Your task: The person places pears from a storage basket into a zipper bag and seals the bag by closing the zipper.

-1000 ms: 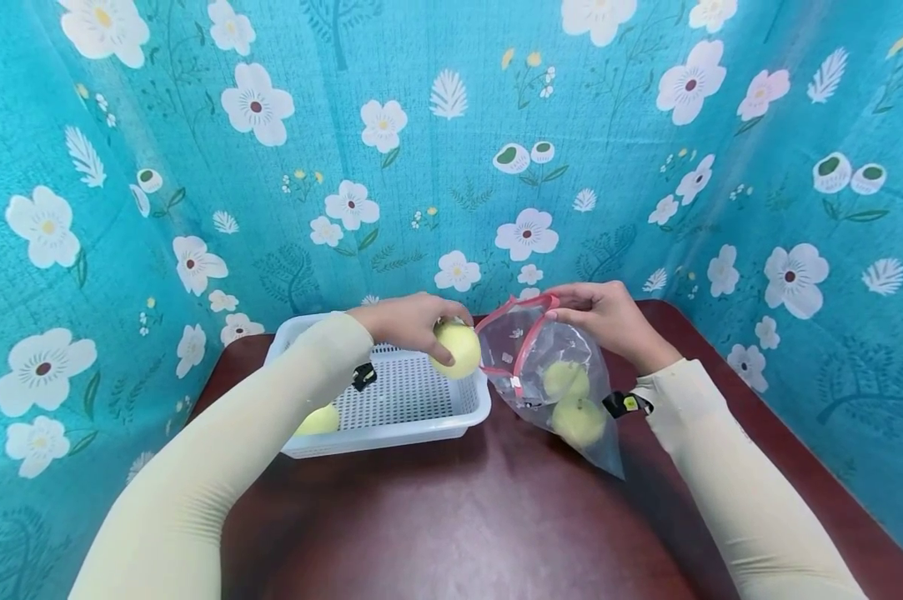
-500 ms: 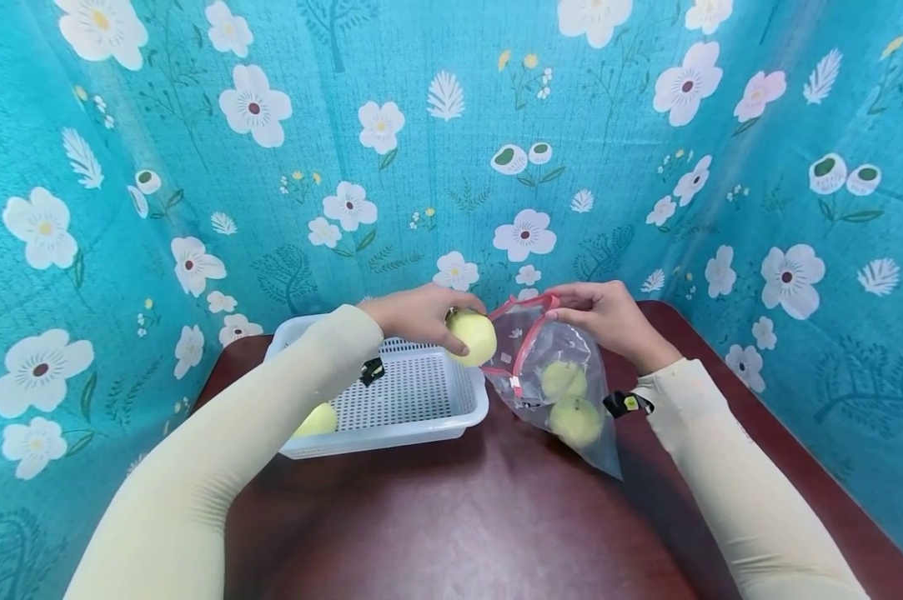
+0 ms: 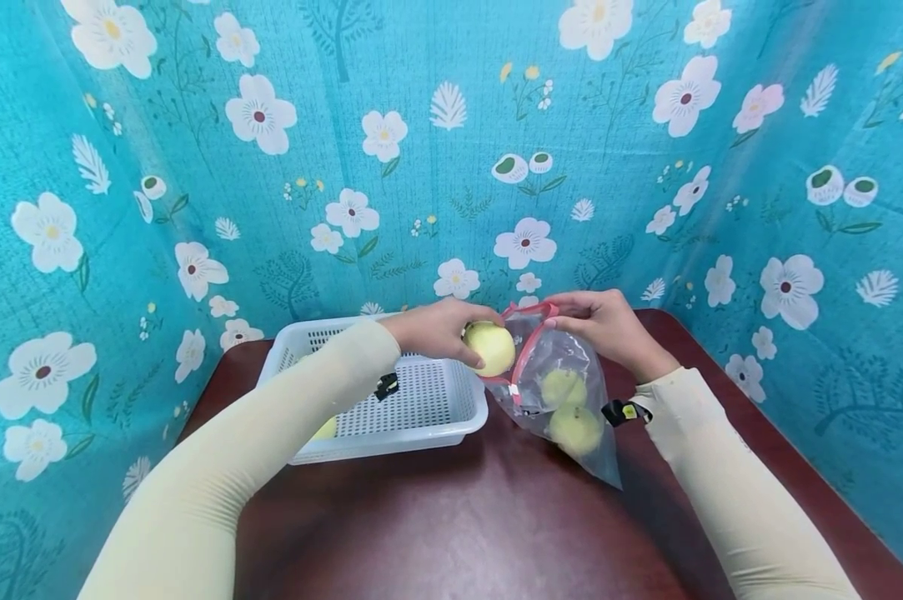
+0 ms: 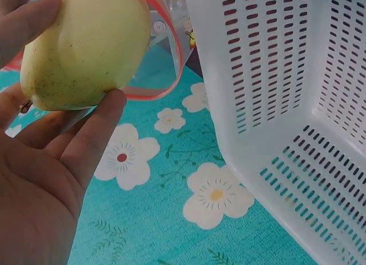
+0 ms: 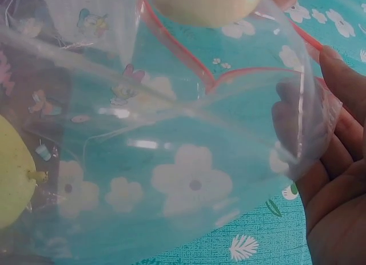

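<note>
My left hand (image 3: 438, 329) grips a yellow-green pear (image 3: 490, 348) between thumb and fingers, at the mouth of a clear zip bag (image 3: 607, 468). In the left wrist view, the pear (image 4: 86, 47) stands in front of the bag's red zip rim (image 4: 178, 56). With thumb and fingers, my right hand (image 3: 604, 329) pinches the right side of that rim and holds the mouth apart. Two pears, an upper one (image 3: 564, 388) and a lower one (image 3: 574, 429), lie inside the bag. Cartoon prints show on its clear film (image 5: 189, 127) in the right wrist view.
A white perforated plastic basket (image 3: 462, 432) stands left of the bag. Inside it, a pear (image 3: 326, 429) is partly hidden by my left sleeve (image 3: 271, 442). Both stand on a dark red table (image 3: 451, 525), with a blue flowered cloth (image 3: 421, 150) behind and at the sides.
My left hand has carried the pear rightward from over the basket's right edge to the bag's mouth. The right hand keeps its hold on the rim, almost unmoved.
</note>
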Tool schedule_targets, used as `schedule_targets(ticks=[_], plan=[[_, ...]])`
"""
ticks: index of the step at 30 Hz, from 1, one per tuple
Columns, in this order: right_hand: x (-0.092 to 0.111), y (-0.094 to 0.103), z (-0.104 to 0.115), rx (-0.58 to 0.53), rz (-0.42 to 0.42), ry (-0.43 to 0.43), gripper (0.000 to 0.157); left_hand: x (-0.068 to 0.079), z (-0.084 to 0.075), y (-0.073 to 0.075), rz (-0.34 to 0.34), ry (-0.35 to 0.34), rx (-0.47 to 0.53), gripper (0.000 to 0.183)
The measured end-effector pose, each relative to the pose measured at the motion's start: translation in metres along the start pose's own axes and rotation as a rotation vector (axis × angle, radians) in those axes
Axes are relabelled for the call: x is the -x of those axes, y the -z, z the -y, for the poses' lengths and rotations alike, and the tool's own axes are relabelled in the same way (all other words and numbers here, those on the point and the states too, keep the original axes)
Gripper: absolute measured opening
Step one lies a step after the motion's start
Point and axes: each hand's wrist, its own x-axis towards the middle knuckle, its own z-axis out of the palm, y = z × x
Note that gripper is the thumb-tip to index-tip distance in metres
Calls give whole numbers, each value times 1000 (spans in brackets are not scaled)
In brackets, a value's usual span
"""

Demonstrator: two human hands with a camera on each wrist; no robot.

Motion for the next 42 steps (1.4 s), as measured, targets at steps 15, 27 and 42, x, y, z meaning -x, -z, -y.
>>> schedule_targets(ticks=[15,27,42], plan=[[3,-1,2,-2,25,-3,41,-20,-5,-18,85,-51,45,61],[3,0,1,-4,-5,26,39,-41,-13,-30,107,-82,68,58],[3,-2,3,-54,20,56,36,-66,-7,-47,24,-67,27,41]])
